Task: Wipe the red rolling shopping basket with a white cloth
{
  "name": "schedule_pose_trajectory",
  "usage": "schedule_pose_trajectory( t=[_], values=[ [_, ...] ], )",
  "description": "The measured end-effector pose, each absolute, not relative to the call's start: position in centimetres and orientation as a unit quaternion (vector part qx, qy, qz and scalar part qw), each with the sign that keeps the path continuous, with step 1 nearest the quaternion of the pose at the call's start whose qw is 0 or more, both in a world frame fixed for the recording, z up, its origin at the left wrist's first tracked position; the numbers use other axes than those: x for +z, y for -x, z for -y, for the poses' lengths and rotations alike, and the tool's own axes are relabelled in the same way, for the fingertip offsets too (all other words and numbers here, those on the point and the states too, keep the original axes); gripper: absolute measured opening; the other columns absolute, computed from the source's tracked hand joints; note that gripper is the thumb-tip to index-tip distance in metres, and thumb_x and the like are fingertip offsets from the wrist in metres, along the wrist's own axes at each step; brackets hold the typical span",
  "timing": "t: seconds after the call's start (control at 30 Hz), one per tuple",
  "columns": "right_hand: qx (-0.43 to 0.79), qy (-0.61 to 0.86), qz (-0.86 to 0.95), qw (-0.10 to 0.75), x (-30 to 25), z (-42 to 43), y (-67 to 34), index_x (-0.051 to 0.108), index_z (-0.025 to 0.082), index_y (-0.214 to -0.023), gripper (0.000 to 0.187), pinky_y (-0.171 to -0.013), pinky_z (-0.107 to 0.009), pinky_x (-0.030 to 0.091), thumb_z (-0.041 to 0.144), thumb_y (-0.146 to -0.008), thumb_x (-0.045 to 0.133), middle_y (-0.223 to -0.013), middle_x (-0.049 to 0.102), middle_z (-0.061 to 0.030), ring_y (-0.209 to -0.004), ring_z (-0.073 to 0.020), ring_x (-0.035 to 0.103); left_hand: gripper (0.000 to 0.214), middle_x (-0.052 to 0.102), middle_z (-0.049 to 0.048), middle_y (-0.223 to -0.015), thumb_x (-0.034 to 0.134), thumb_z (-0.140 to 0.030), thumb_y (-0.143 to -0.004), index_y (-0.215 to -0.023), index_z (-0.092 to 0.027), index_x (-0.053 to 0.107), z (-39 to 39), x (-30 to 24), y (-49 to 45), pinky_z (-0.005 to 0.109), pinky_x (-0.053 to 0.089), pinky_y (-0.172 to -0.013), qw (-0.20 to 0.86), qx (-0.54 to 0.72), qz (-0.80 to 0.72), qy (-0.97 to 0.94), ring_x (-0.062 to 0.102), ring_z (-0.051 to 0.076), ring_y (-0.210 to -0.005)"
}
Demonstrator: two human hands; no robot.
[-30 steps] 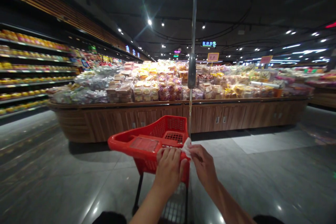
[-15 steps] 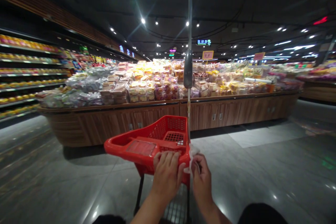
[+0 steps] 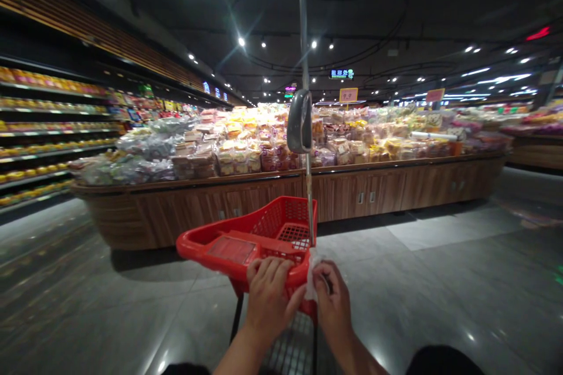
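A red plastic shopping cart (image 3: 206,241) stands right in front of me, its basket turned away to the far right. My left hand (image 3: 269,293) lies over the near rim of the cart, fingers curled across the edge. At the cart's right corner, my right hand (image 3: 331,292) pinches a crumpled white tissue (image 3: 311,281) and presses it against the red plastic. Rising from that same corner is a thin metal pole (image 3: 304,29) with a dark grey loop-shaped handle (image 3: 299,122) partway up. The fingertips of my right hand are partly hidden.
Across the aisle runs a long wooden display counter (image 3: 360,190) heaped with bagged baked goods (image 3: 240,149). Lit shelves (image 3: 48,140) of packaged goods line the left side. A price sign (image 3: 349,95) stands above the heap. Grey tiled floor (image 3: 422,281) surrounds the cart.
The pole and its handle have shifted left, and the handle has turned to show its loop. My right hand and the tissue have moved slightly left; my left hand stays on the rim.
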State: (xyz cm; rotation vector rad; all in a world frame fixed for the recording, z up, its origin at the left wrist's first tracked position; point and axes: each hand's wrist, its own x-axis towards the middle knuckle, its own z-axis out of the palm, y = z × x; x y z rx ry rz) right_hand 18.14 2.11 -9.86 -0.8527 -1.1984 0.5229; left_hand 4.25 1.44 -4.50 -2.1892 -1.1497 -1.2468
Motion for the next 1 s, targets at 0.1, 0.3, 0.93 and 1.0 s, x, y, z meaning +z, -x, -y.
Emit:
schedule_pose_trajectory(
  t=[0.1,0.3,0.93,1.0],
  values=[
    [0.305,0.4,0.513,0.696,-10.1,-4.4,-19.1,0.059,0.019,-0.079,0.016,-0.068,-0.027,0.045,0.033,-0.082,0.051,-0.075,0.06,-0.0006,-0.072,-0.0174,0.056,0.03,0.067,0.0045,-0.092,0.065,-0.04,-0.073,-0.095,-0.021,0.057,-1.3,-4.7,-3.1,0.041,0.031,-0.088,0.192,-0.433,0.404,0.783,0.057,0.024,-0.088],
    [0.248,0.423,0.515,0.703,-8.6,-8.3,-21.8,0.063,0.018,-0.103,0.027,-0.081,-0.031,0.045,0.03,-0.082,0.05,-0.096,0.064,-0.0071,-0.09,-0.0202,0.058,0.029,0.065,0.0045,-0.091,0.064,-0.037,-0.073,-0.095,-0.021,0.056,-1.3,-4.4,-1.3,0.041,0.032,-0.088,0.188,-0.419,0.389,0.799,0.056,0.024,-0.088],
    [0.195,0.439,0.717,0.505,-7.2,-11.1,-22.0,0.067,0.019,-0.075,0.022,-0.071,-0.028,0.046,0.016,-0.08,0.045,-0.076,0.066,-0.004,-0.075,-0.0187,0.061,0.032,0.064,0.0063,-0.101,0.058,-0.046,-0.077,-0.096,-0.02,0.057,-2.7,-2.6,1.1,0.047,0.028,-0.097,0.203,-0.325,0.391,0.837,0.054,0.025,-0.1],
    [0.176,0.452,0.694,0.533,-7.7,-10.3,-21.2,0.066,0.017,-0.081,0.024,-0.079,-0.032,0.044,0.013,-0.08,0.042,-0.087,0.064,-0.0074,-0.085,-0.0204,0.059,0.026,0.062,0.0073,-0.107,0.055,-0.041,-0.081,-0.098,-0.021,0.058,-1.8,-2.2,-0.3,0.05,0.025,-0.099,0.224,-0.33,0.437,0.806,0.052,0.026,-0.106]
  ],
)
